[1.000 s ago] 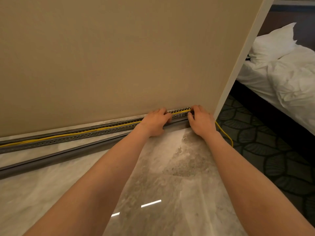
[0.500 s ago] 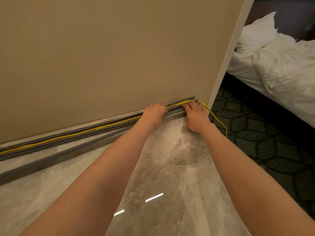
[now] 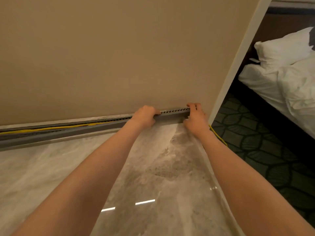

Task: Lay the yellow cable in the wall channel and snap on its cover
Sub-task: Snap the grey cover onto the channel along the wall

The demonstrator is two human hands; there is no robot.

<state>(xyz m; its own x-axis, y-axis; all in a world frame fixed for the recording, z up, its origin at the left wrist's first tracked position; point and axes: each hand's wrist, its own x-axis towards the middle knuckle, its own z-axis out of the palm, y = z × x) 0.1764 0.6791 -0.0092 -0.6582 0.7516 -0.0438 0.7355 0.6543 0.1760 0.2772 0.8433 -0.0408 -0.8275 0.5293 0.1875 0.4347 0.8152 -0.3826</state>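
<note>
Since the earlier frame you've lifted the grey cover point(image 3: 172, 116) against the channel point(image 3: 109, 119). Your left hand point(image 3: 144, 115) and right hand point(image 3: 196, 117) both clamp it over the yellow cable point(image 3: 51, 128).

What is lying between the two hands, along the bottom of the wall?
In the head view, the grey cover spans from the left hand to the right hand, with the slotted wall channel just above it; no yellow cable shows there.

I see my left hand point(image 3: 144, 115) and right hand point(image 3: 196, 116) gripping the grey cover point(image 3: 170, 115) against the wall channel point(image 3: 109, 119); the yellow cable point(image 3: 51, 128) lies inside.
</note>
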